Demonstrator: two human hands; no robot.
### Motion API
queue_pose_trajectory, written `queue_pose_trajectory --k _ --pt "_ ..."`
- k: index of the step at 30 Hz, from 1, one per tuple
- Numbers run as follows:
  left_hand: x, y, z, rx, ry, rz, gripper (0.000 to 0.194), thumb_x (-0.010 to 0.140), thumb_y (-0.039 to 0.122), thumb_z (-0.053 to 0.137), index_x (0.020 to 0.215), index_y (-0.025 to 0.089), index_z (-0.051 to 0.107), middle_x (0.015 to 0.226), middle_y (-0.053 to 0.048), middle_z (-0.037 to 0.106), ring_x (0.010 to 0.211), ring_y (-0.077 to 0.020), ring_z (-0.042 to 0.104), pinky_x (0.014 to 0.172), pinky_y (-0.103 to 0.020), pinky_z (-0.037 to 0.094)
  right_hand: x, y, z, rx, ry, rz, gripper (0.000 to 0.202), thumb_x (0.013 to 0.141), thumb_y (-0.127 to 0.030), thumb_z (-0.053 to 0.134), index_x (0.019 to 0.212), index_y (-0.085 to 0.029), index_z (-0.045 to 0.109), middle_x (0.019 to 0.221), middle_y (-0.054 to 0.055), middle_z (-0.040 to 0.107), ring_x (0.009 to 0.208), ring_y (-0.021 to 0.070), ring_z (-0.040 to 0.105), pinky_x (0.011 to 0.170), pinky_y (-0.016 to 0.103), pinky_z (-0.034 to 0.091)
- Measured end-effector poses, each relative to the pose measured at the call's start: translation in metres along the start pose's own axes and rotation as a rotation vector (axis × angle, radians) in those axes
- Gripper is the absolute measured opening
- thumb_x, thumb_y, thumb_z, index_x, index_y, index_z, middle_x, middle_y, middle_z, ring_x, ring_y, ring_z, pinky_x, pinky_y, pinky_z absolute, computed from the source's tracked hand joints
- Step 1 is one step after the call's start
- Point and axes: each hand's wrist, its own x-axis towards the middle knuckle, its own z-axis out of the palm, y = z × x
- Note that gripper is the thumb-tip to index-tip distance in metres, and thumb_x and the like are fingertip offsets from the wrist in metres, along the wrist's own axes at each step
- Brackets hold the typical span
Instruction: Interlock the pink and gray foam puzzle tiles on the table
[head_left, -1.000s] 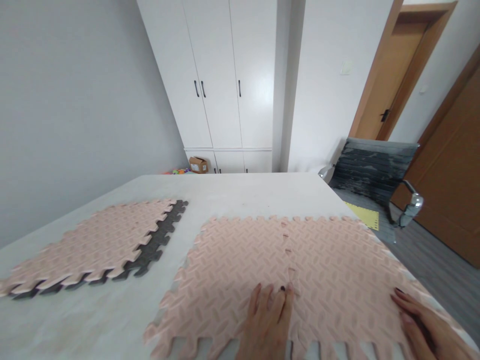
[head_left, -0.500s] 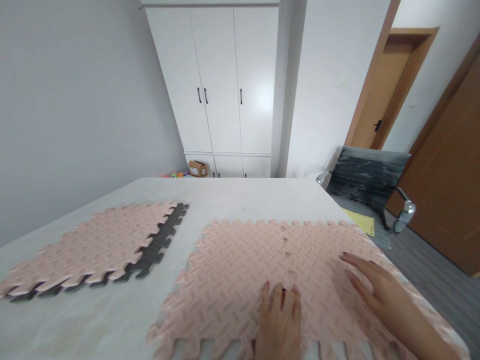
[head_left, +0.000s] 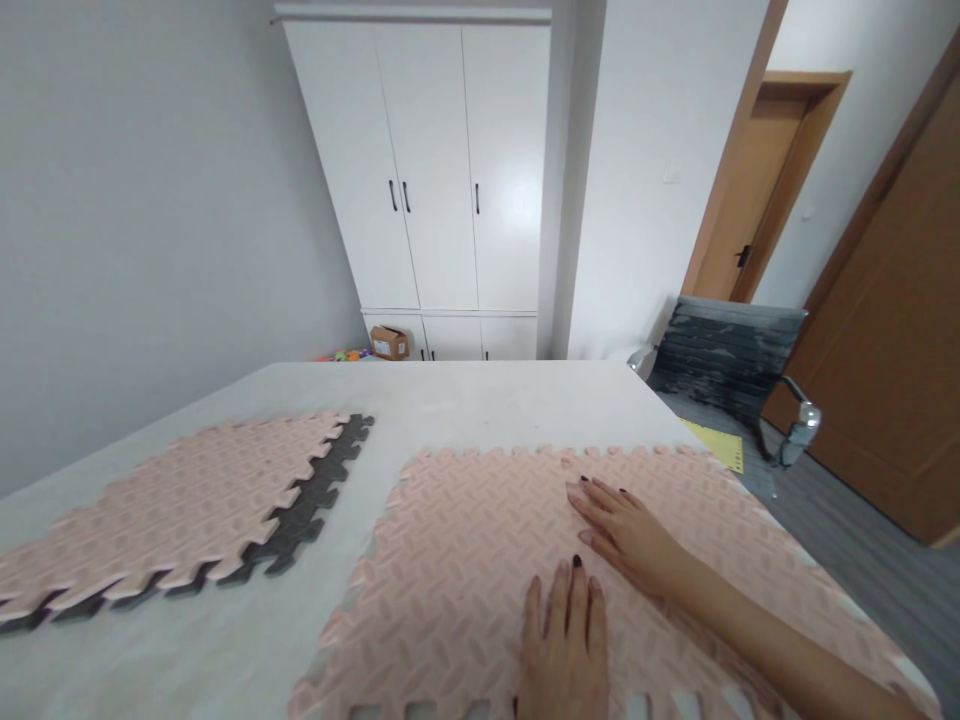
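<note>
Two pink foam puzzle mats (head_left: 465, 560) lie joined side by side on the white table (head_left: 465, 400) in front of me. My left hand (head_left: 564, 640) rests flat on the near part of the seam, fingers together and pointing away. My right hand (head_left: 622, 530) lies flat on the mats farther along the seam, fingers spread and pointing left. Neither hand holds anything.
A stack of pink mats over a grey mat (head_left: 187, 500) sits on the table at the left. A grey office chair (head_left: 727, 365) with a yellow sheet (head_left: 716, 445) on it stands at the table's right. White cupboards (head_left: 427, 170) and wooden doors (head_left: 892, 330) are behind.
My right hand has slid from the mat's right edge leftward onto the seam. My left hand stayed near the seam's near end, shifting slightly.
</note>
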Motion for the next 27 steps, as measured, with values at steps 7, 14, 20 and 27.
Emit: queue_pose_trajectory --k 7,14,20,27 --pt "0.001 0.000 -0.003 0.008 0.004 -0.001 0.034 0.094 0.036 0.037 0.117 0.026 0.061 0.125 0.002 0.063 0.119 -0.0202 0.052 0.092 -0.044 0.046 0.001 0.000 -0.007 -0.029 -0.005 -0.055 0.054 0.096 -0.049 0.029 0.144 -0.026 0.038 0.151 0.006 0.032 0.138 0.0241 0.028 0.109 0.046 0.031" --pt "0.002 -0.002 -0.002 0.001 0.033 0.004 0.031 0.093 0.035 0.041 0.113 0.026 0.063 0.121 0.002 0.066 0.115 -0.0200 0.054 0.090 -0.043 0.046 0.057 0.022 -0.026 -0.084 0.103 -0.005 0.051 0.093 -0.041 0.036 0.141 -0.025 0.043 0.151 0.010 0.030 0.135 0.0242 0.035 0.108 0.044 0.030" --pt "-0.005 0.002 0.009 -0.017 0.049 -0.039 0.030 0.089 0.033 0.048 0.114 0.028 0.063 0.125 0.000 0.064 0.121 -0.0212 0.050 0.096 -0.045 0.041 0.085 0.039 0.006 0.028 -0.019 0.108 0.050 0.096 -0.045 0.029 0.141 -0.030 0.042 0.151 0.008 0.031 0.139 0.0265 0.026 0.109 0.053 0.022" --pt "-0.008 0.004 0.015 -0.004 0.058 -0.051 0.030 0.087 0.033 0.051 0.115 0.030 0.062 0.126 0.001 0.063 0.122 -0.0221 0.049 0.100 -0.044 0.039 0.081 0.041 0.015 0.050 0.018 0.131 0.050 0.096 -0.048 0.028 0.142 -0.032 0.039 0.151 0.008 0.031 0.140 0.0243 0.023 0.111 0.050 0.017"
